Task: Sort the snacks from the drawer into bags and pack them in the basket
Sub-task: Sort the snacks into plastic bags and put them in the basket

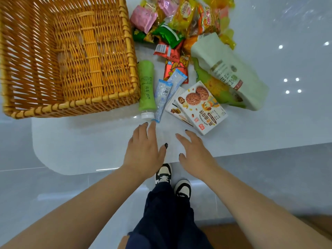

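Note:
An empty wicker basket sits on the white table at the left. To its right lies a heap of snacks: a green bottle on its side, two blue stick packets, an oat cookie box on top of another box, a pale green bag, red packets and several yellow and pink packets at the back. My left hand hovers flat just below the bottle's cap, fingers apart. My right hand is spread beside it, near the cookie box. Both hold nothing.
The table's rounded front edge runs just under my wrists. Beyond it are the grey floor and my shoes. A wooden surface shows at the bottom right.

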